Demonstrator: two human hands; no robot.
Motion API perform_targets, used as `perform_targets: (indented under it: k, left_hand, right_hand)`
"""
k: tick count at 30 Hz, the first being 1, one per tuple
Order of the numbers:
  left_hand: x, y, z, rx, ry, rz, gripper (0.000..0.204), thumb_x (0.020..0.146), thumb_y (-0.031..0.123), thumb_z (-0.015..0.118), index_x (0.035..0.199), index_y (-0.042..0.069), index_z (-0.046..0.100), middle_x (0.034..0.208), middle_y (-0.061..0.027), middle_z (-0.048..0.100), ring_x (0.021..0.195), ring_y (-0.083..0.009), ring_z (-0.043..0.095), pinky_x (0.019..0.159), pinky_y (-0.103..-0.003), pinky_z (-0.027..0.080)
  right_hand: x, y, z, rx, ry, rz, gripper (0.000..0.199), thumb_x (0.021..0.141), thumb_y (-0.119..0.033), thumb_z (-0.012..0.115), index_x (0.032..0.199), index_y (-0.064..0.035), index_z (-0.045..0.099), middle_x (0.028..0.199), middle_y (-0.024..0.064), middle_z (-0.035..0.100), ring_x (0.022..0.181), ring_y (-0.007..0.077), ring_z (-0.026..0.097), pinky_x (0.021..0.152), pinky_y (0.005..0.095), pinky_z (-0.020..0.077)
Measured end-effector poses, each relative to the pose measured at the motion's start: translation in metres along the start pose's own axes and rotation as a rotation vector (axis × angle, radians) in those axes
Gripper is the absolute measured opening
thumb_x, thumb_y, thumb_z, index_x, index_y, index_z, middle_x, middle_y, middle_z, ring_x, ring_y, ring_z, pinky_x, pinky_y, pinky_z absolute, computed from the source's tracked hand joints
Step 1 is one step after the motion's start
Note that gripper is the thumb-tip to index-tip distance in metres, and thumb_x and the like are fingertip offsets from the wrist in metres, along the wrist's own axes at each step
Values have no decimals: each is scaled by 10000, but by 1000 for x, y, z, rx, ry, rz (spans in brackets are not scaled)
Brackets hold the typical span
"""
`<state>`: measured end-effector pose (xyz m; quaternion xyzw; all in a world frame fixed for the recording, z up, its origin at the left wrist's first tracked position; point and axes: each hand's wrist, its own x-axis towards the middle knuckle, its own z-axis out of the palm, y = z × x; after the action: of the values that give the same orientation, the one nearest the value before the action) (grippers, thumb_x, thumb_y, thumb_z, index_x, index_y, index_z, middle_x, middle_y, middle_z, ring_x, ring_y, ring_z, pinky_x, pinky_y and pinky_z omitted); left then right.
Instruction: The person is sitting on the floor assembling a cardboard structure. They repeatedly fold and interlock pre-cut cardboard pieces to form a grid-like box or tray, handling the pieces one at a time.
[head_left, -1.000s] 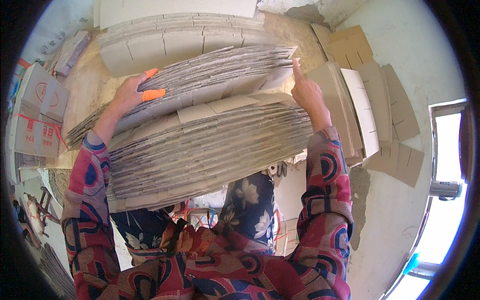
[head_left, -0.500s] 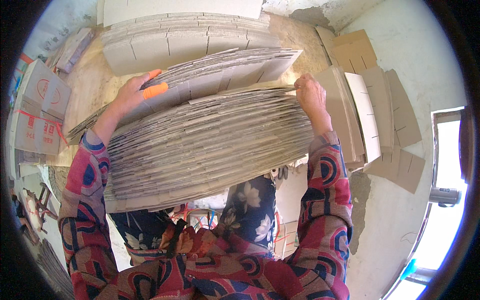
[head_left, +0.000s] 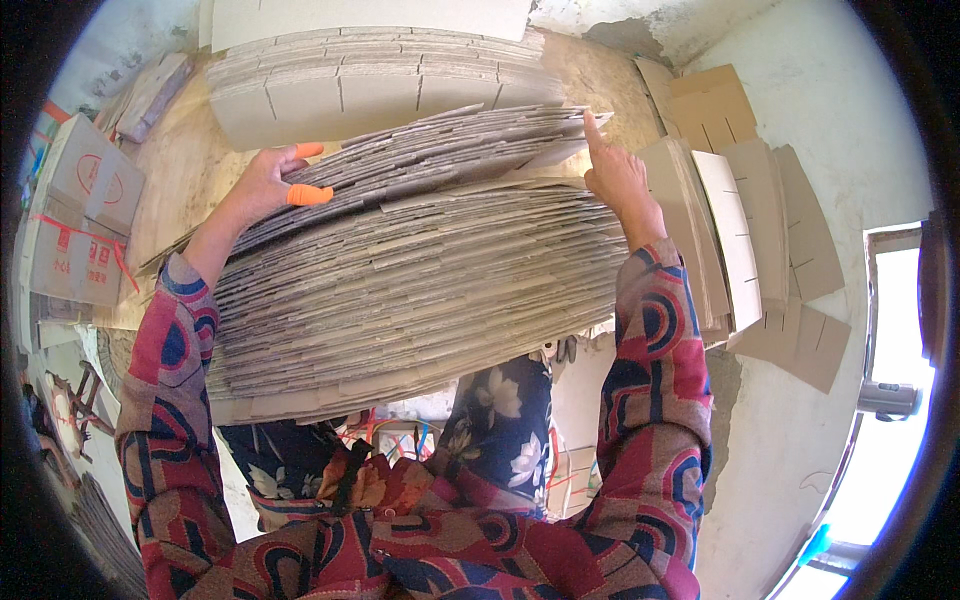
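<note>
A thick bundle of slotted cardboard strips (head_left: 420, 290) lies on edge in front of me, above my lap. Behind it is a smaller bundle of strips (head_left: 440, 150), leaning, with its edges fanned. My left hand (head_left: 262, 188), with orange finger covers (head_left: 310, 195) on thumb and forefinger, straddles the left part of the smaller bundle and grips it. At that bundle's right end is my right hand (head_left: 622, 182). Its forefinger stretches out to touch the strips' end; the other fingers are curled and hold nothing visible.
At the far side of the wooden table (head_left: 180, 170) stands a row of slotted cardboard (head_left: 380, 95). More cardboard sheets (head_left: 720, 225) lean along the right by the wall. A carton with red print (head_left: 85, 215) stands at the left.
My right hand has moved from the thick bundle's corner up to the smaller bundle's end, its forefinger now extended. The smaller bundle has tipped toward me and shows more of its edges.
</note>
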<state>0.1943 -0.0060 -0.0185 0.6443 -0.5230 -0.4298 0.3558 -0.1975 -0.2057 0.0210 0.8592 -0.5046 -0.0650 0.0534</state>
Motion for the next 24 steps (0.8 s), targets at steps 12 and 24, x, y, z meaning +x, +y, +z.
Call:
perform_targets:
  k: [12,24]
  left_hand:
    - [0,0,2,153,6,24,707,696,279,795,1272,-10,504,1137,-111,608,1036,-173,554,923,-281,411]
    - [16,-5,-6,455,-97,63,321,825,194,658,1075,-5,630,906,-179,666,876,-202,631,791,-317,472]
  right_hand:
    - [23,2,12,-30,-35,-34,715,724,-16,509,1384,-231,339,951,188,642,887,372,614,737,464,478]
    - [-30,15,0,164,437,-9,160,810,-177,573,854,-52,662,809,172,651,780,346,636,660,436,502]
